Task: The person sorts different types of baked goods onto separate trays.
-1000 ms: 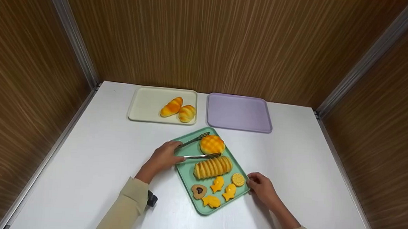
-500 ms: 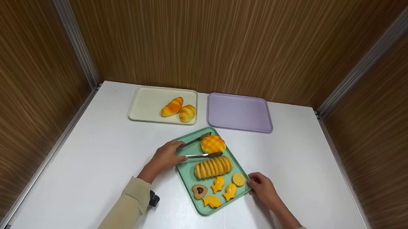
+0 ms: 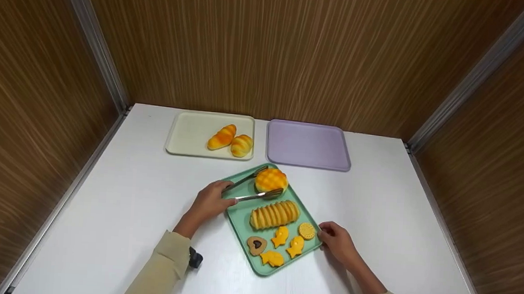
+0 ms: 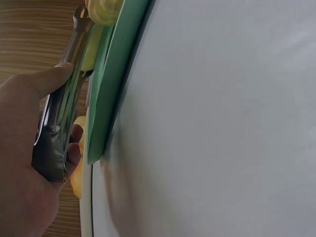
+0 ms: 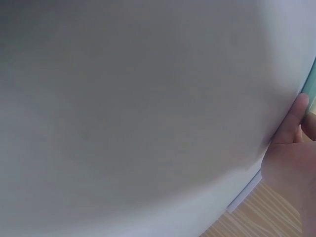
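My left hand (image 3: 211, 200) grips metal tongs (image 3: 252, 195), thumb on one arm and fingers on the other, as the left wrist view shows. The tongs' two tips lie on either side of a round, criss-cross bun (image 3: 271, 180) at the far end of the green tray (image 3: 238, 231). A ridged loaf (image 3: 275, 214) sits just nearer than the bun. At the tray's right corner, my right hand (image 3: 338, 242) pinches the rim between thumb and fingers, beside a round biscuit (image 3: 306, 231). In the right wrist view the right hand (image 5: 291, 153) is partly cut off at the frame edge.
Several fish-shaped pieces (image 3: 296, 247) and a heart-shaped cookie (image 3: 256, 245) lie on the green tray's near half. Behind it stand a cream tray (image 3: 187, 133) with two croissant-like rolls (image 3: 222, 137) and a purple tray (image 3: 307, 145). Wood-grain panels (image 3: 268, 47) enclose the white table (image 3: 117, 202).
The tongs and the round bun have shifted slightly away and to the left, opening a gap between bun and loaf. My right hand and the green tray have stayed in place.
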### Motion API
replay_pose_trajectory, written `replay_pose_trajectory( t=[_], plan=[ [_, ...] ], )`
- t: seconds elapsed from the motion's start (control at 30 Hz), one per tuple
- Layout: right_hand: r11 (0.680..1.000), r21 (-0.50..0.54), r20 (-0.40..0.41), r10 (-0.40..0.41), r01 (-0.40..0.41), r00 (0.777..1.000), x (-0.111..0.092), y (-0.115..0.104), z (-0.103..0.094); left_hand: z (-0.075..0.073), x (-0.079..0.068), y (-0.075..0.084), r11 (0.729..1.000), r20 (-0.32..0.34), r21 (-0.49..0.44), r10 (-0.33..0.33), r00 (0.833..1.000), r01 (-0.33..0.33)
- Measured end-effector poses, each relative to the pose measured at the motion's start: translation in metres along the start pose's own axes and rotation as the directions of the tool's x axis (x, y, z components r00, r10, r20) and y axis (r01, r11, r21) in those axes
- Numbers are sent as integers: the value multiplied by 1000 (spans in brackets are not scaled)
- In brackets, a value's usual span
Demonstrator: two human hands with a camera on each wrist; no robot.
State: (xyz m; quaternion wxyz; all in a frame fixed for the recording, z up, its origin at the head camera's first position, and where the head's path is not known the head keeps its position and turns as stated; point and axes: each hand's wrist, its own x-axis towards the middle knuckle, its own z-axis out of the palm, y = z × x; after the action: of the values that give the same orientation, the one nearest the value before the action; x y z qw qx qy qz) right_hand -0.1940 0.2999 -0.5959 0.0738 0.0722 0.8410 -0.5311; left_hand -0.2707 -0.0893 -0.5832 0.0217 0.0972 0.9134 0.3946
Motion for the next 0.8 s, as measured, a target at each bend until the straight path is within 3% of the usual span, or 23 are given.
replay_pose_trajectory(
  t=[0.4,0.8],
  plan=[
    [1000,-12,-4,14,-14,1000,2,2,-1,-21,-19,-22,997,-152,-52,-70,986,62],
    [1000,-3,6,23,-23,1000,1,0,-1,-40,-12,-46,996,-278,-60,-86,957,72]
  ],
)
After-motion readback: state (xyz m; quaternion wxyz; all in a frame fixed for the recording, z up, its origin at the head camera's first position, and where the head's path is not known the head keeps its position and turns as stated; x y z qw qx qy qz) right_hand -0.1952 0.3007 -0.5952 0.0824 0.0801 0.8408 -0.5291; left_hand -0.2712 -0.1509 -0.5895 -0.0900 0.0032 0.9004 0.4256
